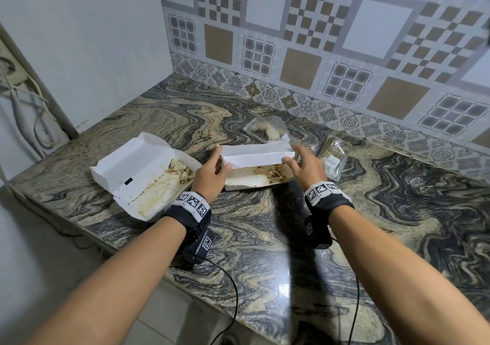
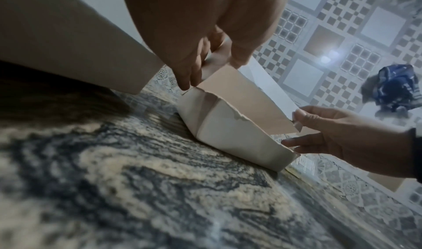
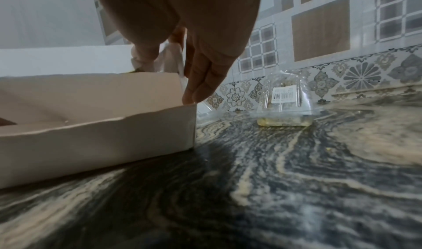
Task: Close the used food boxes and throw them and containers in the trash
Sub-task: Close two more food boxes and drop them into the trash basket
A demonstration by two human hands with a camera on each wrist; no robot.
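Two used white food boxes lie on the marble counter (image 1: 265, 238). The left box (image 1: 138, 175) lies wide open with food scraps in it. The middle box (image 1: 254, 180) has its lid (image 1: 257, 155) half lowered over leftover food. My left hand (image 1: 212, 171) pinches the lid's left end (image 2: 212, 63). My right hand (image 1: 299, 165) pinches the lid's right end (image 3: 169, 57), thumb in front, fingers behind the box corner. Two clear plastic containers, one behind the box (image 1: 267, 130) and one to its right (image 1: 334, 160), hold food remains.
A patterned tile wall (image 1: 344, 39) runs behind the counter. A plain white wall (image 1: 79, 39) closes the left side, with cables (image 1: 26, 111) hanging beyond it. The counter's front edge (image 1: 185, 289) drops to a light floor. No trash bin is in view.
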